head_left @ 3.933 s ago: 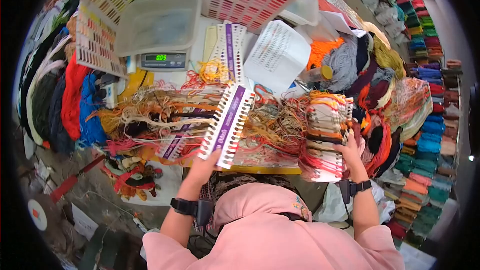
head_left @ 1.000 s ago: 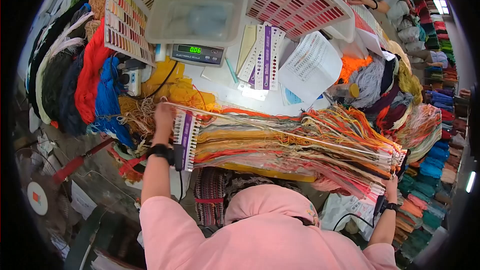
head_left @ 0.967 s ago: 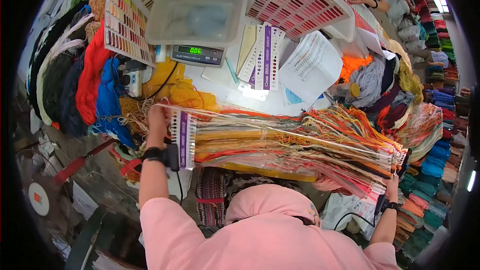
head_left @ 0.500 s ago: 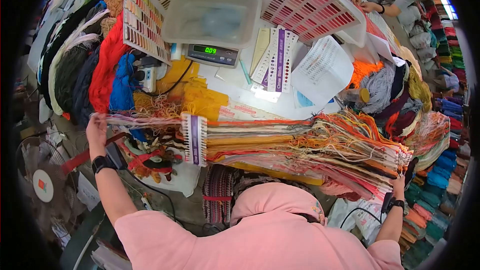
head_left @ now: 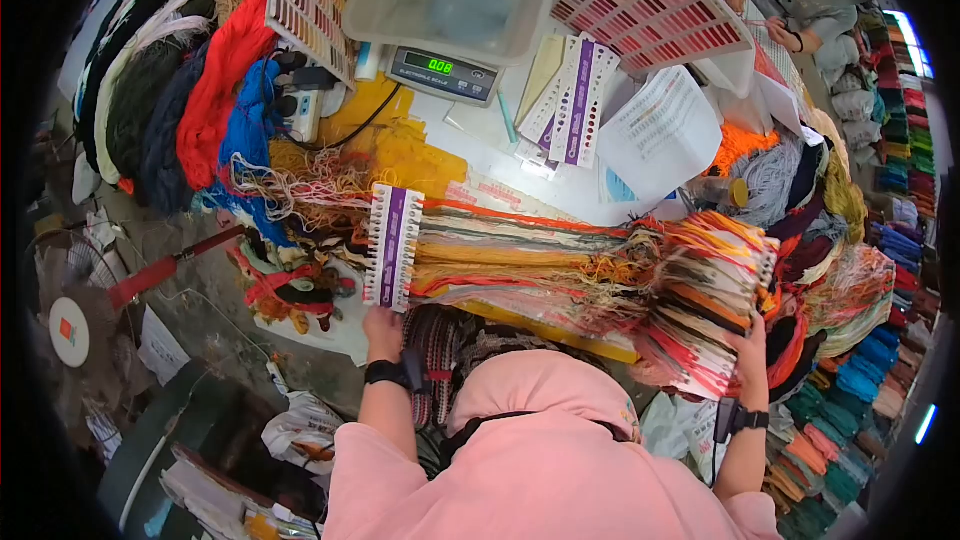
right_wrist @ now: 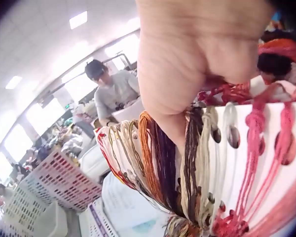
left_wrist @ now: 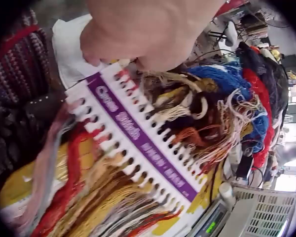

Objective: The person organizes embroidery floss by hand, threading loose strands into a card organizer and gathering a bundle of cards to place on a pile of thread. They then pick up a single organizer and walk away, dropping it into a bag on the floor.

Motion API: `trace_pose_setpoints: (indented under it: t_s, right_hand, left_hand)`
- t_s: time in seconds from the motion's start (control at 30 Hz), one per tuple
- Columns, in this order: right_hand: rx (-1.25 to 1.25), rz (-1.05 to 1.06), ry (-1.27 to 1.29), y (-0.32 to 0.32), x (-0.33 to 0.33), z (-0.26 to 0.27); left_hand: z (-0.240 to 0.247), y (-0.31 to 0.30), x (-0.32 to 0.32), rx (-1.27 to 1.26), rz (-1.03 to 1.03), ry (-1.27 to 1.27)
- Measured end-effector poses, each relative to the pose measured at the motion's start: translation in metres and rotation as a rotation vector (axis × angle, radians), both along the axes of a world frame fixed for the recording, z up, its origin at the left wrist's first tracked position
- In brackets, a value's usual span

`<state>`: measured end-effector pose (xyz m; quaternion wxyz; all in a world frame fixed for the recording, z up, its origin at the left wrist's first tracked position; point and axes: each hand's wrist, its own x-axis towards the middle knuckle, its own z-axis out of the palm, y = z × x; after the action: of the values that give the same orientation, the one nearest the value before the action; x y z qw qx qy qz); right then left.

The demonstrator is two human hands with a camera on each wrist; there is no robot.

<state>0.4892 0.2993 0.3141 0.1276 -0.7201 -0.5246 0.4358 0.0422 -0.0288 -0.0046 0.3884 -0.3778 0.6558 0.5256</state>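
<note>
My left hand (head_left: pixel 383 332) holds the near end of a white thread card (head_left: pixel 392 250) with a purple printed stripe and notched edges. In the left wrist view, the fingers of my left hand (left_wrist: pixel 143 37) close on the end of that card (left_wrist: pixel 133 128), with its holes along both sides. Embroidery threads (head_left: pixel 520 258) in orange, grey, ochre and red stretch from the card to the right. There my right hand (head_left: pixel 746 352) grips a stack of thread-laden cards (head_left: pixel 705 295). Pink, brown and cream strands loop through its holes in the right wrist view; some right fingers are hidden behind.
Loose thread ends (head_left: pixel 285 185) fan out left of the card. Behind lie an electronic scale (head_left: pixel 445 75) under a clear plastic tub (head_left: pixel 450 0), spare purple-striped cards (head_left: pixel 580 105) and a printed sheet (head_left: pixel 660 130). Yarn hanks (head_left: pixel 225 90) line the left side; another person sits beyond.
My left hand has left the strands at the far left and come right and nearer, onto the card's end. The right hand has moved left, turning its card stack face up.
</note>
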Motion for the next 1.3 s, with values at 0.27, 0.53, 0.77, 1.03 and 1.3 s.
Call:
trace_pose_setpoints:
  t_s: [0.27, 0.53, 0.77, 1.03, 1.3]
  right_hand:
    - [-0.056, 0.133, -0.096, 0.009, -0.057, -0.031]
    - [-0.014, -0.063, 0.009, 0.002, -0.032, -0.065]
    - [0.069, -0.058, 0.003, 0.001, -0.1, -0.125]
    - [-0.109, 0.12, -0.269, 0.005, -0.13, -0.159]
    - [-0.078, 0.301, -0.4, 0.006, -0.148, -0.157]
  left_hand:
    - [0.043, 0.046, 0.003, 0.317, 0.166, -0.061]
    - [0.149, 0.134, 0.018, 0.685, -0.225, 0.101]
    - [0.147, 0.207, 0.138, 0.557, -1.825, 0.52]
    - [0.092, 0.214, 0.225, 0.676, -1.962, 1.165]
    - [0.115, 0.231, 0.196, 0.797, -2.177, 0.586]
